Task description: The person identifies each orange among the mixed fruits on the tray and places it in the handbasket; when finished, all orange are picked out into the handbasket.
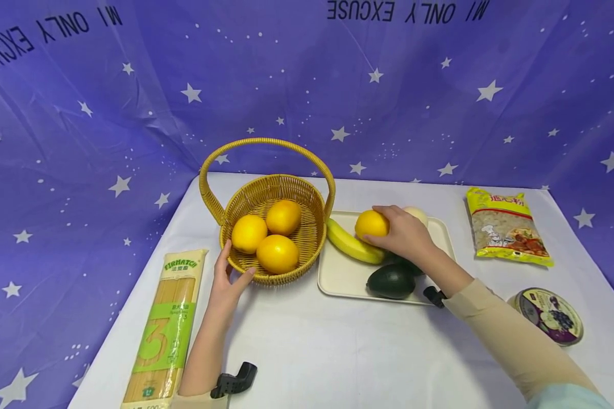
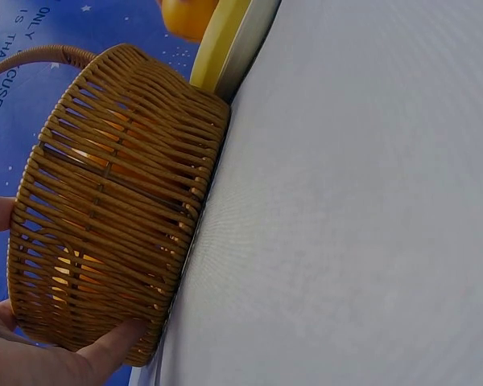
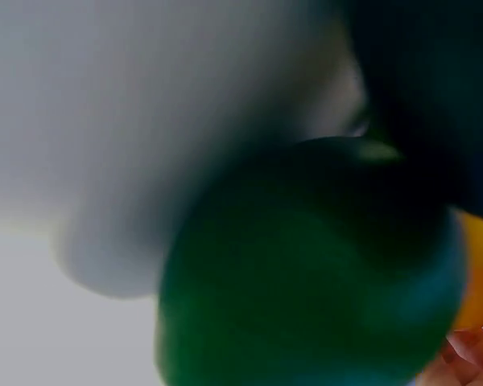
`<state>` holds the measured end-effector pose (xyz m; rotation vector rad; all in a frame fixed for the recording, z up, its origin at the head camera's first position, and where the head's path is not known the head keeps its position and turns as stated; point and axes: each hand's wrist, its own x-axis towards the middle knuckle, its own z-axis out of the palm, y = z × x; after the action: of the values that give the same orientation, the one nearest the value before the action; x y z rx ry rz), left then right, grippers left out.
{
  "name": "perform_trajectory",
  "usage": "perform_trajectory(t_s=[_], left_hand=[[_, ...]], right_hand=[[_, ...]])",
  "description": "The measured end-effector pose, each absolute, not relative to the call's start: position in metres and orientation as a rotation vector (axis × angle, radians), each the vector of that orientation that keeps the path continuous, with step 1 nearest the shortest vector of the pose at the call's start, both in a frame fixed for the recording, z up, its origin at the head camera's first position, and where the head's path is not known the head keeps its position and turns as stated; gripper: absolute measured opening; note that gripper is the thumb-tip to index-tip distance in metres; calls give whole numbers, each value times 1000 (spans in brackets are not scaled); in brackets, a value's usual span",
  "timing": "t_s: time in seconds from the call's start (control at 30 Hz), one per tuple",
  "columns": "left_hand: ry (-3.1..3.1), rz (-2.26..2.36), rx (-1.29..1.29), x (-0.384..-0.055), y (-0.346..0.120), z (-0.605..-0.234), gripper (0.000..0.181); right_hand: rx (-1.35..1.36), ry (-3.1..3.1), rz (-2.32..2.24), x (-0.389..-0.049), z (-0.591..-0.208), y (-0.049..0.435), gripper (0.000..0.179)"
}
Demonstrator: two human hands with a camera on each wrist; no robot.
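My left hand [image 1: 227, 289] holds the near-left side of a woven basket [image 1: 299, 272]. In the left wrist view, one digit lies over the basket's rim and another against its outer wall. Inside sit three yellow-orange lemons [image 1: 278, 254]. My right hand [image 1: 406, 233] grips another lemon [image 1: 371, 225] over a cream tray [image 1: 337, 284]. On that tray lie a banana [image 1: 353, 245] and dark green avocados [image 1: 391, 281], one partly hidden under the right hand. A pale round item [image 1: 416, 215] shows behind this hand. A blurred avocado [image 3: 306, 273] fills much of the right wrist view.
A spaghetti pack [image 1: 166, 326] lies left of my left forearm. At the right are a yellow pasta bag [image 1: 509, 227] and a round lidded tub [image 1: 550, 315] close to the right sleeve. The basket's tall handle [image 1: 266, 141] arches above it. A starry purple cloth [image 1: 307, 85] hangs behind.
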<state>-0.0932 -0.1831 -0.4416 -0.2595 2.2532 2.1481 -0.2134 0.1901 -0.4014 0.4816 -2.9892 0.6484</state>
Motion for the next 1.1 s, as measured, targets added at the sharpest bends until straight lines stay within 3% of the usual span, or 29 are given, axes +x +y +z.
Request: perform_trajectory(t_s=[0.63,1.1], left_hand=[[2255,2160,-249,-93,-184,-442,85],[2260,2144,-263,-93,-184,-442,85]], right_hand=[[699,-2788,908,-180,-360,134,74],[894,-2669,884,-183,-365,64,70]])
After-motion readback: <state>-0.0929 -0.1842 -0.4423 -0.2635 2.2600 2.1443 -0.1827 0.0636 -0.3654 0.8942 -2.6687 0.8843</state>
